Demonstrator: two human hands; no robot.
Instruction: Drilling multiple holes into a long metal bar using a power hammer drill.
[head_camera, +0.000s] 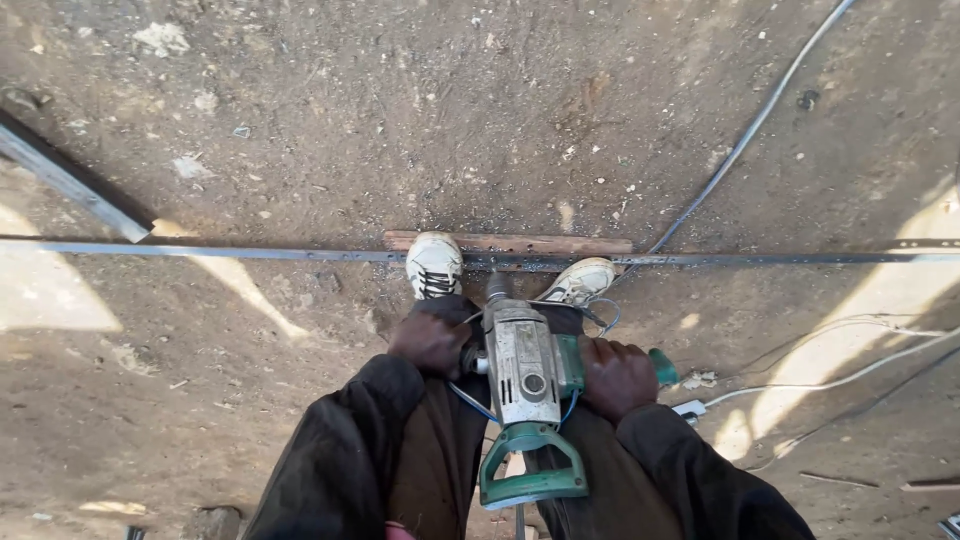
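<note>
Green drill (528, 385) between both hands, left grip (430, 340) and right grip (617, 377) clenched on its side handles

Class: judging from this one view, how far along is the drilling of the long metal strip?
Done: strip lies over a wooden board, pinned by both shoes. In hand: left hand and right hand grip the drill, bit down at the strip. Left: no finished holes can be made out.

Left hand (432, 340), right hand (617, 377) both clenched, arms reaching down
</note>
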